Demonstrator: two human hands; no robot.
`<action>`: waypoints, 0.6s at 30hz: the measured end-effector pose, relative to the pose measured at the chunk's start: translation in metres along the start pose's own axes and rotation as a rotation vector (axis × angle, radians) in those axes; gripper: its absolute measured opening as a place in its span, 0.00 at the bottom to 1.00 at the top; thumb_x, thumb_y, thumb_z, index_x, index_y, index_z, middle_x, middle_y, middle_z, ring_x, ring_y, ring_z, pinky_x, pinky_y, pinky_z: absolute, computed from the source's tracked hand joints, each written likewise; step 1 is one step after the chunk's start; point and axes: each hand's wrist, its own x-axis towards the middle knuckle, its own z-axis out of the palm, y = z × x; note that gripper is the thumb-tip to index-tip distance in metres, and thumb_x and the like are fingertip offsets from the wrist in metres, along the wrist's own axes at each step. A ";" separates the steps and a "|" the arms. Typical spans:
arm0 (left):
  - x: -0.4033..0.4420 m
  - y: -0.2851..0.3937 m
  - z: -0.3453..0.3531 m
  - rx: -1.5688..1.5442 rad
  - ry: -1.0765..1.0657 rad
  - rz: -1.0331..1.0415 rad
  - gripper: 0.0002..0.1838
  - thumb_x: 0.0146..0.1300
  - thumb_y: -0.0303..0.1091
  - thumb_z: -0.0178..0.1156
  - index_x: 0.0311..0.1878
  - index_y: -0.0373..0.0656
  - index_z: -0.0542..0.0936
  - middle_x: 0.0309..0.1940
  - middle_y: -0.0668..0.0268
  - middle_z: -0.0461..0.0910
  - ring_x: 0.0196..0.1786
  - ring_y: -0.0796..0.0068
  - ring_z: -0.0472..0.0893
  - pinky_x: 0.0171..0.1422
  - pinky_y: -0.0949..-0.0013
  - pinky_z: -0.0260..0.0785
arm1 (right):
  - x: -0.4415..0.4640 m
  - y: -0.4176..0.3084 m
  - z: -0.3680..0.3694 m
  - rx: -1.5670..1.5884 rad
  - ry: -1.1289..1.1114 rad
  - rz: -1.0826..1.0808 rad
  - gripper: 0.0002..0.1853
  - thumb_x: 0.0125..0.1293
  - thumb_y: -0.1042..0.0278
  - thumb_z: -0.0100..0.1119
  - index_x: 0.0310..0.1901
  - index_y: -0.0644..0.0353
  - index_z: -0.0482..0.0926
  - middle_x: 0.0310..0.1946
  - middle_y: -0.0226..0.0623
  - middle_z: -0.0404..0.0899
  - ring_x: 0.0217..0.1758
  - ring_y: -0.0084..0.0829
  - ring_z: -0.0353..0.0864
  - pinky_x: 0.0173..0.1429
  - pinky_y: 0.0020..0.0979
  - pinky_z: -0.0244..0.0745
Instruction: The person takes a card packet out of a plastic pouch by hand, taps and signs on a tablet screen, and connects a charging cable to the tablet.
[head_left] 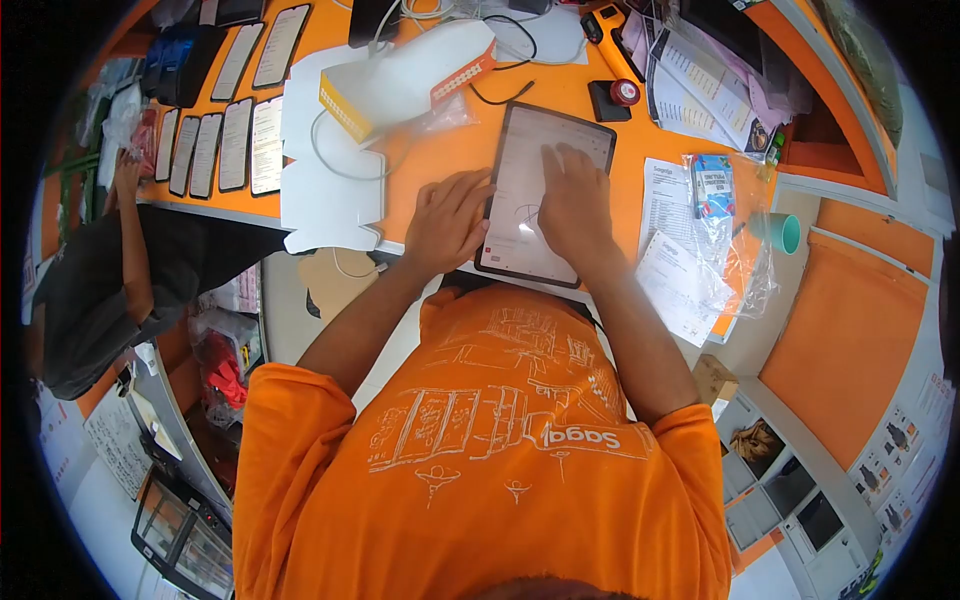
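Observation:
A dark-framed tablet [518, 165] lies screen up at the table's front edge. Its lit screen shows a pale page with thin dark lines near the middle. My left hand [448, 222] rests on the table with fingers stretched out, their tips against the tablet's left edge. Over the right half of the screen is my right hand [577, 208], fingers extended and pointing away from me. Its fingertips are at the glass, but whether they touch cannot be made out. Neither hand grips anything.
An opened white box [330, 195] with orange-yellow edges lies left. Several phones [235, 145] stand farther left, near another person's hand [127, 172]. Printed papers [670, 270], a clear plastic bag [745, 260] and a teal cup [784, 233] are right. Cables [505, 95] lie behind.

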 end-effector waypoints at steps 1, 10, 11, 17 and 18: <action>0.000 0.000 0.000 0.002 -0.002 0.001 0.25 0.67 0.44 0.53 0.65 0.45 0.72 0.72 0.62 0.66 0.72 0.57 0.65 0.71 0.50 0.53 | 0.002 0.000 0.002 -0.016 0.004 -0.007 0.35 0.56 0.72 0.64 0.67 0.68 0.68 0.67 0.48 0.68 0.72 0.47 0.64 0.73 0.46 0.57; 0.001 0.000 -0.002 0.003 0.065 0.033 0.25 0.64 0.40 0.58 0.64 0.46 0.72 0.69 0.61 0.69 0.70 0.60 0.68 0.67 0.51 0.57 | -0.049 -0.012 -0.005 0.070 -0.288 -0.092 0.29 0.59 0.77 0.58 0.64 0.67 0.72 0.66 0.50 0.68 0.70 0.48 0.67 0.71 0.44 0.63; 0.000 0.000 -0.001 0.003 0.065 0.033 0.25 0.64 0.40 0.58 0.64 0.46 0.72 0.69 0.61 0.69 0.70 0.60 0.68 0.67 0.51 0.57 | -0.061 -0.011 -0.010 0.239 -0.366 -0.087 0.27 0.59 0.79 0.55 0.63 0.67 0.73 0.66 0.51 0.68 0.70 0.49 0.67 0.72 0.44 0.63; 0.000 0.000 -0.001 0.004 0.062 0.024 0.26 0.64 0.40 0.58 0.64 0.47 0.71 0.69 0.62 0.69 0.70 0.60 0.68 0.68 0.51 0.56 | -0.094 0.001 -0.050 0.674 -0.432 0.006 0.25 0.62 0.84 0.46 0.62 0.65 0.75 0.65 0.53 0.68 0.71 0.52 0.66 0.76 0.41 0.61; 0.000 0.000 -0.001 0.007 0.062 0.025 0.26 0.64 0.40 0.58 0.65 0.47 0.71 0.69 0.62 0.69 0.70 0.60 0.67 0.68 0.51 0.56 | -0.096 0.001 -0.055 0.677 -0.417 0.016 0.25 0.63 0.85 0.45 0.62 0.65 0.75 0.65 0.53 0.68 0.71 0.52 0.66 0.75 0.41 0.62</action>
